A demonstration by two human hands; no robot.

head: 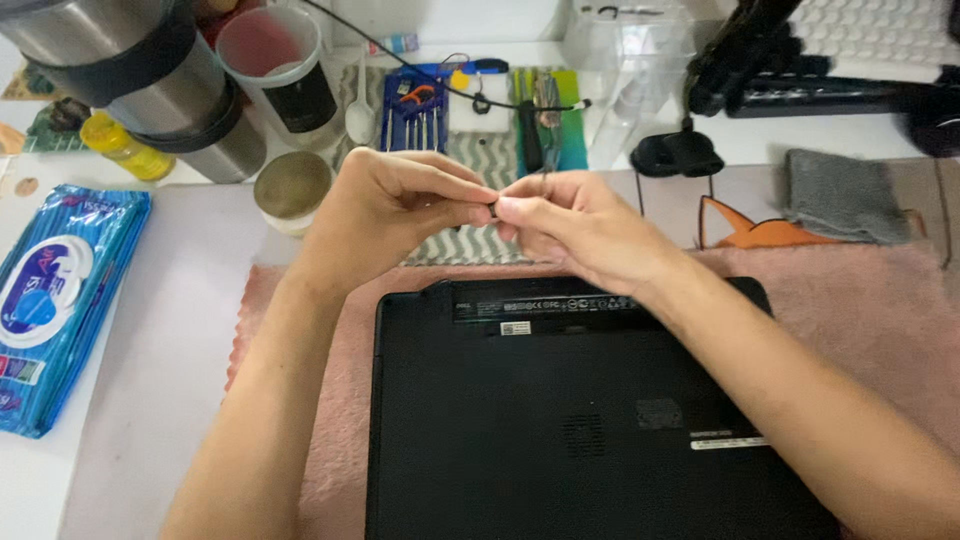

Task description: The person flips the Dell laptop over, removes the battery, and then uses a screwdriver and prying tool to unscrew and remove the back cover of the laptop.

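Black laptop [590,420] upside down on pink towel [860,300], nearest. Above its far edge, left hand [385,205] and right hand [575,225] meet, each grip pinching small dark part [493,208]. Screwdriver set [413,112] at 12 o'clock, wipes pack [55,300] at 9 o'clock on white surface [170,330].

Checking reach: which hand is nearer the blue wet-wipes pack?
Left. The left hand is up and right of the wipes pack; the right hand is farther right.
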